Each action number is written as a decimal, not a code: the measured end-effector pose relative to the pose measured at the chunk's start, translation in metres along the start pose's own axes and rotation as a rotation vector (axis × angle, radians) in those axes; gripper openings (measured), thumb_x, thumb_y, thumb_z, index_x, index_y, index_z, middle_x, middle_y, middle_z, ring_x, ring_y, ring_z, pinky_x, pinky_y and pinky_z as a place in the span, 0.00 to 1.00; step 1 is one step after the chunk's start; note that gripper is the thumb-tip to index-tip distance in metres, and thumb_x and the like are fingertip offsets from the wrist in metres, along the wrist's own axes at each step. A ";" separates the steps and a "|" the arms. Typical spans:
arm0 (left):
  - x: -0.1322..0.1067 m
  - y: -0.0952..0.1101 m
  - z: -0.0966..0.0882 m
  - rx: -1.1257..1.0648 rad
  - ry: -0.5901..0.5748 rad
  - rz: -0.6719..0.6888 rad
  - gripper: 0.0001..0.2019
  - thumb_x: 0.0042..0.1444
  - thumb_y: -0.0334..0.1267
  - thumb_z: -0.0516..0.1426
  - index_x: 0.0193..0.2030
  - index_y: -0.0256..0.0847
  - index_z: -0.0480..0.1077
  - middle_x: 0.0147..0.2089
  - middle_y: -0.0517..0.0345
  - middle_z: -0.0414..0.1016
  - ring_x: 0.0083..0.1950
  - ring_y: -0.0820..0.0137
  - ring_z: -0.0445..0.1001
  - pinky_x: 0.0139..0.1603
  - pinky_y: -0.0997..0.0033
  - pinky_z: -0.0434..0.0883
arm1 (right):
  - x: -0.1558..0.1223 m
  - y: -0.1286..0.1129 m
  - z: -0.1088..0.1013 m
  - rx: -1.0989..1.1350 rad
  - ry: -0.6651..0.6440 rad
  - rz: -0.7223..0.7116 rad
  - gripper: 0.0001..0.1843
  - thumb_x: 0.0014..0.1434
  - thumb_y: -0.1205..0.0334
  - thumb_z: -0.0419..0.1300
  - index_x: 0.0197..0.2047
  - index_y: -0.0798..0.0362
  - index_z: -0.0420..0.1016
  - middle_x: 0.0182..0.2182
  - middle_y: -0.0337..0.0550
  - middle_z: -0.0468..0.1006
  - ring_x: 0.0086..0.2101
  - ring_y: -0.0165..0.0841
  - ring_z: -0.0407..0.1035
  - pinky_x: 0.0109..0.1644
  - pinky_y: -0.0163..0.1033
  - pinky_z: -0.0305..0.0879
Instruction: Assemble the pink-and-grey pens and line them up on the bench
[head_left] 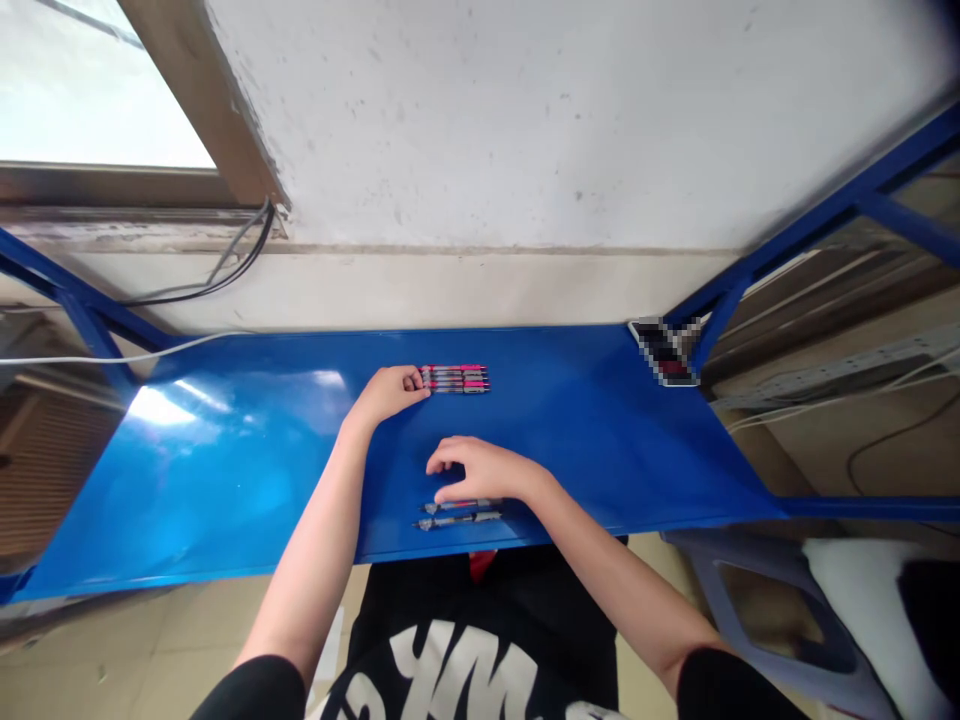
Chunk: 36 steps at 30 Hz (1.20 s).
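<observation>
On a blue metal shelf (247,450) lies a neat row of several pens (459,379) with pink and black barrels, near the middle back. My left hand (390,391) rests at the left ends of those pens, fingers curled against their tips. My right hand (484,469) lies lower, near the front edge, fingers bent down over two more pens (459,513) that lie side by side; the fingertips touch the upper one.
A blurred-out small object (666,352) sits at the shelf's back right corner. Blue frame struts (817,215) rise right and left. Cables (225,265) hang from the window sill at back left. A grey plastic stool (780,620) stands low right.
</observation>
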<state>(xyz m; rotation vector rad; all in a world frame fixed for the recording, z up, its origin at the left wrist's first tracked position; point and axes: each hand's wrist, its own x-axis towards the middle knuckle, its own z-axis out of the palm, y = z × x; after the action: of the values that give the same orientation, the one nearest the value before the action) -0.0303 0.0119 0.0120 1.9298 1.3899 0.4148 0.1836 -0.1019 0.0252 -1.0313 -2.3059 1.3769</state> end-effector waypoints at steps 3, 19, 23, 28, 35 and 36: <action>0.000 0.000 -0.001 0.005 -0.004 0.001 0.09 0.54 0.44 0.63 0.32 0.42 0.75 0.29 0.59 0.77 0.32 0.66 0.74 0.34 0.68 0.63 | -0.010 -0.007 0.006 -0.148 -0.045 0.028 0.13 0.57 0.56 0.72 0.46 0.46 0.82 0.43 0.43 0.78 0.46 0.40 0.73 0.51 0.42 0.69; 0.001 -0.006 0.001 -0.005 0.016 0.024 0.10 0.52 0.43 0.64 0.29 0.43 0.69 0.27 0.61 0.73 0.30 0.67 0.70 0.32 0.69 0.61 | -0.048 -0.002 0.007 -0.163 0.199 0.180 0.05 0.65 0.65 0.60 0.40 0.49 0.78 0.42 0.45 0.76 0.43 0.37 0.72 0.45 0.40 0.69; 0.002 -0.009 0.003 -0.010 0.015 0.046 0.10 0.51 0.42 0.65 0.29 0.43 0.69 0.27 0.61 0.73 0.30 0.67 0.70 0.32 0.69 0.61 | -0.043 0.014 0.001 -0.071 0.325 0.184 0.04 0.65 0.63 0.59 0.40 0.50 0.76 0.37 0.42 0.77 0.36 0.35 0.72 0.41 0.40 0.69; 0.004 -0.009 0.005 0.007 0.023 0.037 0.08 0.51 0.42 0.64 0.31 0.43 0.71 0.28 0.60 0.75 0.30 0.66 0.72 0.32 0.69 0.62 | -0.027 0.040 -0.014 0.056 0.457 0.196 0.06 0.65 0.58 0.57 0.40 0.49 0.73 0.33 0.39 0.81 0.30 0.33 0.72 0.36 0.38 0.67; 0.004 -0.012 0.003 -0.050 -0.026 0.031 0.05 0.51 0.38 0.63 0.35 0.43 0.75 0.27 0.61 0.76 0.31 0.66 0.74 0.33 0.68 0.64 | 0.013 0.068 -0.040 0.314 0.610 0.124 0.14 0.63 0.48 0.60 0.41 0.50 0.74 0.25 0.35 0.74 0.23 0.29 0.66 0.28 0.34 0.62; 0.004 -0.012 0.002 -0.052 -0.029 0.028 0.05 0.51 0.38 0.62 0.35 0.42 0.75 0.27 0.61 0.76 0.31 0.66 0.74 0.33 0.68 0.64 | 0.019 0.072 -0.044 0.355 0.626 0.121 0.15 0.62 0.46 0.61 0.40 0.50 0.74 0.24 0.34 0.74 0.22 0.28 0.64 0.27 0.34 0.61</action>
<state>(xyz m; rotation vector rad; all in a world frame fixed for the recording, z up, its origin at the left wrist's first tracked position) -0.0361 0.0166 0.0016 1.9080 1.3229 0.4306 0.2257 -0.0381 -0.0153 -1.2681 -1.5138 1.2146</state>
